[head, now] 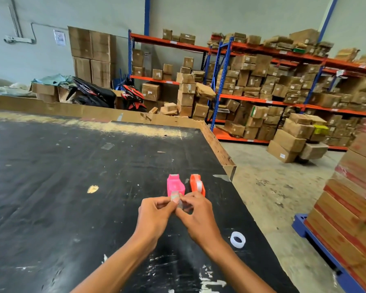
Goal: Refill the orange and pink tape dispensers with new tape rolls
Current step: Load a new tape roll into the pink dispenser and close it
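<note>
On the black table [72, 176] a pink tape dispenser [175, 184] stands with its roll bay showing no roll. Right beside it is an orange tape dispenser [197, 183] with a clear roll seated in it. Just in front of the two, my left hand [155, 214] and my right hand [195, 216] meet, both pinching a small clear tape roll [176, 200] between the fingertips. The roll is partly hidden by my fingers. Another clear tape roll [238, 239] lies flat on the table to the right of my right wrist.
The table's right edge [251, 208] runs close by the dispensers, with a cardboard rim [217, 144] along its far side. Stacked cartons on a blue pallet [325, 256] stand at the right. Shelves of boxes [283, 92] and motorbikes [106, 96] fill the background.
</note>
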Tool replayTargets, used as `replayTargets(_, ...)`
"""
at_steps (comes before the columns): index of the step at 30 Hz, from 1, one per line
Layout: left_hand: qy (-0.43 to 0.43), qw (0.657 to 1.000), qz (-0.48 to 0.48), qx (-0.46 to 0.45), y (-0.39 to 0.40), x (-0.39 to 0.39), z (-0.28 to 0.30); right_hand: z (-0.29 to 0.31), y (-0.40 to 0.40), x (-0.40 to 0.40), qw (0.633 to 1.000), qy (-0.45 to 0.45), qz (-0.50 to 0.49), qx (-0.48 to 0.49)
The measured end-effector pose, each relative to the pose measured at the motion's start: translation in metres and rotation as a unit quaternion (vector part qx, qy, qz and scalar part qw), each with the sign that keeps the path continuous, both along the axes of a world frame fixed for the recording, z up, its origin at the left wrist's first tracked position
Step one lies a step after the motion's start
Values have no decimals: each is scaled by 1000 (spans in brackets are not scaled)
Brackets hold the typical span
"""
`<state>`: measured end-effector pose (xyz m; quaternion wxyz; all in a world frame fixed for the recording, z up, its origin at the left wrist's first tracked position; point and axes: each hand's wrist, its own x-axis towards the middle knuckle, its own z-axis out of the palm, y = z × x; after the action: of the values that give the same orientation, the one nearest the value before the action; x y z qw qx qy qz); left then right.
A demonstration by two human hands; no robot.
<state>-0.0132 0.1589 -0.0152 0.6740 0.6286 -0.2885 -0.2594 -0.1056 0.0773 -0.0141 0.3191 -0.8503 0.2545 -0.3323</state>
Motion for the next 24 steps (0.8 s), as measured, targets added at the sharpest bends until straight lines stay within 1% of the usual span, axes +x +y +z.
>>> replayTargets(4, -36, 999, 30, 9, -29, 14, 5, 5, -22, 23, 1000, 5, -8, -23)
replayTargets(7, -53, 998, 27, 21, -49, 27, 5, 9, -42, 34, 999, 25, -13, -21)
replayTargets(9, -63, 996, 24, 53, -68, 42, 0, 10, -60, 44, 999, 31, -12, 13)
replayTargets(13, -45, 993, 35, 99, -97, 70, -13, 14, -94, 65, 995, 63, -38, 66)
replayTargets(15, -74, 989, 34, 126, -105, 80, -23, 10, -108, 76, 993, 73, -50, 75)
replayTargets(17, -89, 985, 9, 145, -110, 84, -33, 3, -116, 83, 992, 89, -53, 75)
replayTargets(20, -98, 985, 1, 143, -112, 83, -47, -11, -125, 88, 990, 124, -34, 52)
replayTargets(24, -112, 986, 46, 119, -113, 81, -58, -15, -136, 93, 985, 173, -5, 27)
